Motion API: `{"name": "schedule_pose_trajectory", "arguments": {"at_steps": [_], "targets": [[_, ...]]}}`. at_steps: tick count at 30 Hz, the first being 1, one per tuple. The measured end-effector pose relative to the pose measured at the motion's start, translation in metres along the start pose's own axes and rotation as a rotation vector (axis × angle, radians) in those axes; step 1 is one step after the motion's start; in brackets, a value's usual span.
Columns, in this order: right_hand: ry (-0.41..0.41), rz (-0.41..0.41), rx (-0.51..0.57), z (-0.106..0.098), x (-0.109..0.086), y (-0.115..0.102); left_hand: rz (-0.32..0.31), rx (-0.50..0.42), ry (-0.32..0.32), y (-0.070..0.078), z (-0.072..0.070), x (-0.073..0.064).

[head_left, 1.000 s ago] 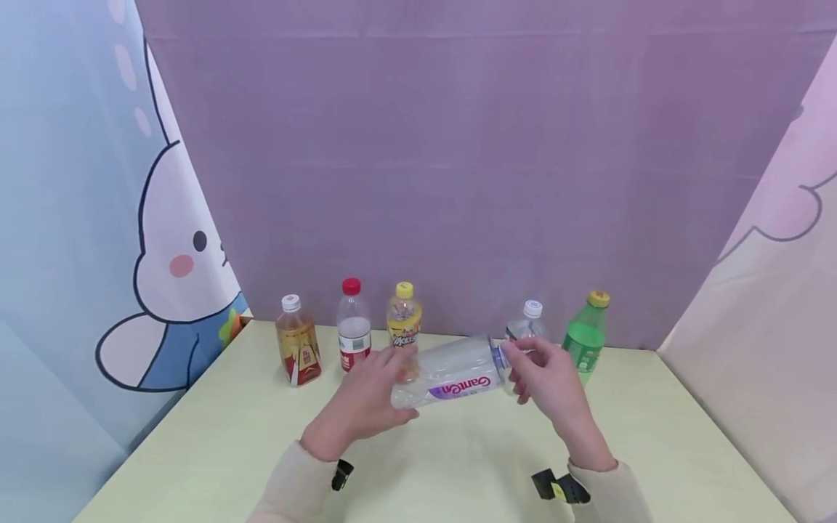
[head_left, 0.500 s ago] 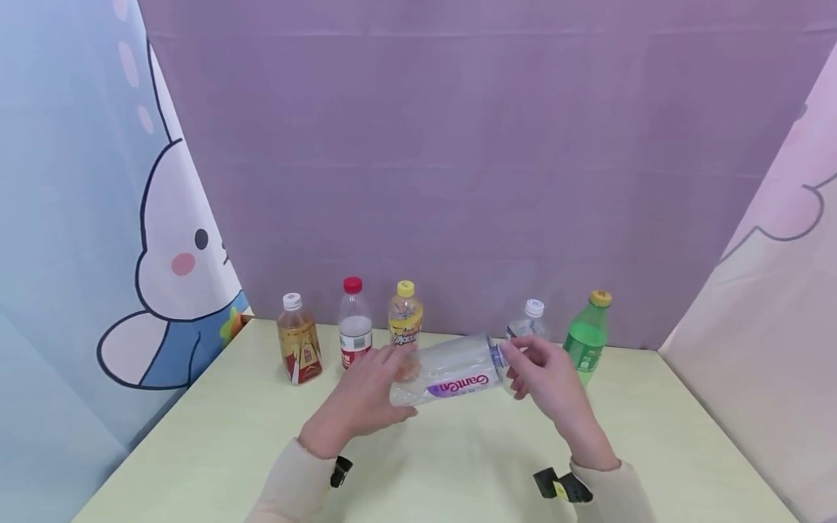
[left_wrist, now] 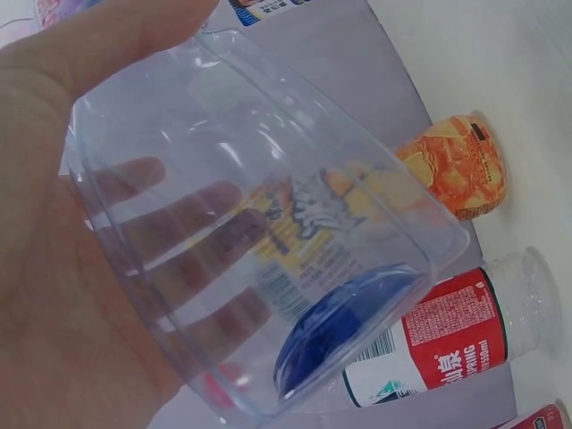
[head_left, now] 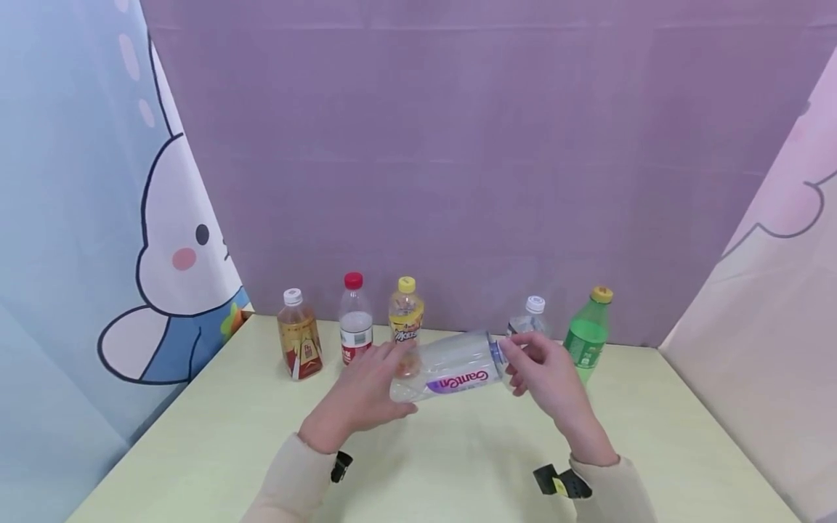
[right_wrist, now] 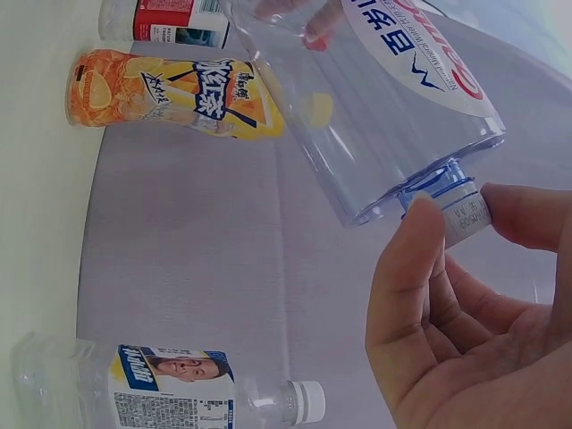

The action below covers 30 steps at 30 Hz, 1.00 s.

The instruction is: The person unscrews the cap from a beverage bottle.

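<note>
A clear Ganten water bottle (head_left: 451, 367) is held tilted on its side above the table, its neck to the right. My left hand (head_left: 366, 388) grips it round the base; in the left wrist view the fingers (left_wrist: 206, 214) show through the clear plastic. At the other end, my right hand (head_left: 546, 374) pinches the white printed cap (right_wrist: 466, 214) between thumb and fingertips. The cap sits on the blue-ringed neck. A dark blue shape (left_wrist: 349, 326) appears at the bottle in the left wrist view; what it is I cannot tell.
Behind the hands stand several bottles: an amber one (head_left: 300, 345), a red-capped one (head_left: 356, 330), a yellow-capped one (head_left: 406, 319), a white-capped clear one (head_left: 528, 323) and a green one (head_left: 586, 334). A purple cloth (head_left: 458, 145) hangs behind the pale table (head_left: 445, 465).
Both hands keep their hold on the bottle and its cap at nearly the same place. The head view has shifted slightly, so the scene sits a little higher in it.
</note>
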State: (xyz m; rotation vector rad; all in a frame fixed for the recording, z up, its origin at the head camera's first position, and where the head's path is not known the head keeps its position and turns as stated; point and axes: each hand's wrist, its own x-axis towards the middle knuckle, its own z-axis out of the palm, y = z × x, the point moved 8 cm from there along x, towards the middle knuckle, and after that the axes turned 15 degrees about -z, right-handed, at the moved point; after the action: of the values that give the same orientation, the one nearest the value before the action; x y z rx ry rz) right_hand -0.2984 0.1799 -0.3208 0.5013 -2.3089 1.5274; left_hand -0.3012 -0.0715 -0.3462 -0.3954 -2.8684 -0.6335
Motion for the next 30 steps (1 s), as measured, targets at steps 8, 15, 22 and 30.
{"name": "schedule_pose_trajectory", "arguments": {"at_steps": [8, 15, 22, 30], "targets": [[0.003, 0.006, 0.002, 0.0004, -0.0007, 0.0015, -0.012, -0.007, -0.014, -0.0005, 0.0011, -0.0006], [0.004, -0.009, 0.008, -0.0015, 0.0000, 0.0004, 0.010, -0.006, 0.003, 0.0006, 0.0008, -0.0002], [-0.007, -0.005, -0.006, -0.0023, 0.0000, 0.0019, 0.017, -0.007, -0.006, 0.0018, 0.0011, 0.0010], [-0.032, -0.011, -0.037, -0.0022, -0.0014, -0.0031, -0.002, -0.002, -0.032, 0.0003, 0.0050, 0.0013]]}}
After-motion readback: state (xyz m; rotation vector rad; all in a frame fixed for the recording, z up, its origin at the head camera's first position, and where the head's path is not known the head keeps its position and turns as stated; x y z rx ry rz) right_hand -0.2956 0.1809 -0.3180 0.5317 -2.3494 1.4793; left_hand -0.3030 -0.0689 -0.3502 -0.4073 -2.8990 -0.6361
